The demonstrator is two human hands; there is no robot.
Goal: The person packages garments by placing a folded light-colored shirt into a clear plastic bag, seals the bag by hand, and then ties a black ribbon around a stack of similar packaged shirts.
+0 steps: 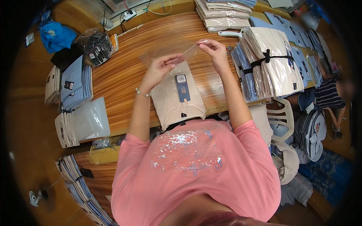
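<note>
Observed left hand [161,70] and right hand [215,54] with grips closed on the edge of a bag [187,54]: thin, glossy, clear plastic. Found it held over the far end of a beige garment [165,98], folded flat on the striped wood-grain counter [120,86], bearing an oblong navy tag [183,90]. Noted, at right, a plastic-wrapped stack [269,75] tied with black strip [277,57].

A striped wooden table [117,81] stands beside a pale plastic chair [289,119]; a white socket [129,15] sits beyond its far edge.
</note>
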